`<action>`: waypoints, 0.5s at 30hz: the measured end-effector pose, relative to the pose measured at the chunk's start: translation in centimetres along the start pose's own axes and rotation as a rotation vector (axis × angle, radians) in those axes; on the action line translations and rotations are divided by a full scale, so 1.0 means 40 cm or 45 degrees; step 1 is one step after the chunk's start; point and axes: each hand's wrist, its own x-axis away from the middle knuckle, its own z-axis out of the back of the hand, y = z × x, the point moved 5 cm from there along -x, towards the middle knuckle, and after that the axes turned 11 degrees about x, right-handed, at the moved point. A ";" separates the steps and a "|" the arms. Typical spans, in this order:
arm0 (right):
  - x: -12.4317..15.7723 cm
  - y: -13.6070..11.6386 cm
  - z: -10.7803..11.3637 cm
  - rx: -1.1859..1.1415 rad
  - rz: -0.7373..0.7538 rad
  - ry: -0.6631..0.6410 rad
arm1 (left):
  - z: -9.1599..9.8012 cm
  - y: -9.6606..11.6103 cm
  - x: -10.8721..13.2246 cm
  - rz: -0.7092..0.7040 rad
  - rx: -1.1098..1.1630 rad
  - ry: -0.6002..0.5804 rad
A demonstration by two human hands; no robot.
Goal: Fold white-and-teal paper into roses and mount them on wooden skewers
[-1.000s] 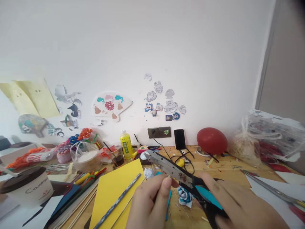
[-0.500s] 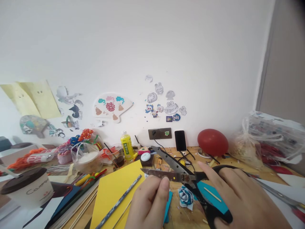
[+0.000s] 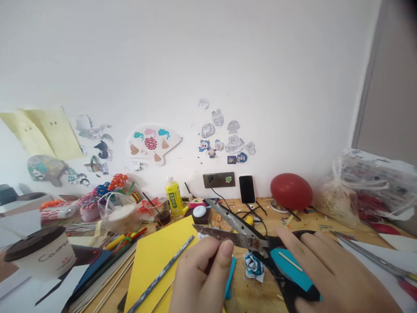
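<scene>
My right hand [image 3: 339, 274] is wrapped round the black handles of a pair of scissors [image 3: 250, 241]. Its index finger lies stretched along the handle, and the worn metal blades stand apart, pointing left. My left hand [image 3: 202, 274] is closed in a pinch just under the lower blade; whatever sits between thumb and finger is hidden. Below the scissors a blue-and-white folded paper rose [image 3: 254, 265] lies on the wooden table. Blue paper [image 3: 291, 269] with a short wooden stick on it shows beneath the handles. To the left, yellow paper [image 3: 153, 252] carries a grey patterned strip [image 3: 163, 271].
A lidded paper cup [image 3: 42, 254] stands at the left, near several thin wooden sticks [image 3: 112, 282]. Along the wall are a yellow drink bottle [image 3: 174, 198], a phone [image 3: 246, 190] and a red balloon [image 3: 291, 191]. Another pair of scissors [image 3: 374, 256] lies at the right.
The scissors and both hands stay almost in place, the blades still apart. The view has shifted slightly, and a white sheet now shows behind the cup at the left.
</scene>
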 end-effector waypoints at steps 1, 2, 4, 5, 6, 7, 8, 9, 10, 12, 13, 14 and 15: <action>0.002 -0.001 0.001 0.020 0.017 0.012 | 0.001 -0.003 -0.001 0.005 0.004 -0.009; 0.005 -0.002 0.003 0.029 0.042 0.028 | 0.002 -0.005 -0.002 0.009 0.011 -0.020; 0.009 -0.005 0.004 0.028 0.094 0.042 | 0.004 -0.006 -0.005 0.021 0.035 -0.043; 0.009 -0.005 0.004 0.022 0.106 0.045 | 0.004 -0.007 -0.007 0.029 0.053 -0.069; 0.009 -0.004 0.002 0.014 0.099 0.033 | 0.002 -0.008 -0.009 0.044 0.077 -0.102; 0.007 -0.002 0.000 0.004 0.080 0.017 | 0.000 -0.010 -0.010 0.063 0.109 -0.138; 0.004 0.002 -0.002 -0.008 0.050 -0.010 | -0.002 -0.012 -0.011 0.086 0.146 -0.168; 0.001 0.005 -0.005 -0.019 0.020 -0.037 | -0.003 -0.016 -0.012 0.111 0.187 -0.185; -0.003 0.007 -0.007 -0.031 -0.005 -0.061 | -0.004 -0.020 -0.012 0.140 0.227 -0.193; -0.008 0.008 -0.011 -0.040 -0.016 -0.099 | -0.007 -0.027 -0.010 0.204 0.293 -0.179; -0.009 0.008 -0.011 -0.030 -0.018 -0.104 | -0.008 -0.029 -0.008 0.223 0.310 -0.165; -0.010 0.009 -0.012 -0.013 -0.017 -0.113 | -0.009 -0.028 -0.006 0.226 0.319 -0.140; -0.010 0.009 -0.011 0.010 -0.015 -0.113 | -0.010 -0.025 -0.004 0.218 0.318 -0.111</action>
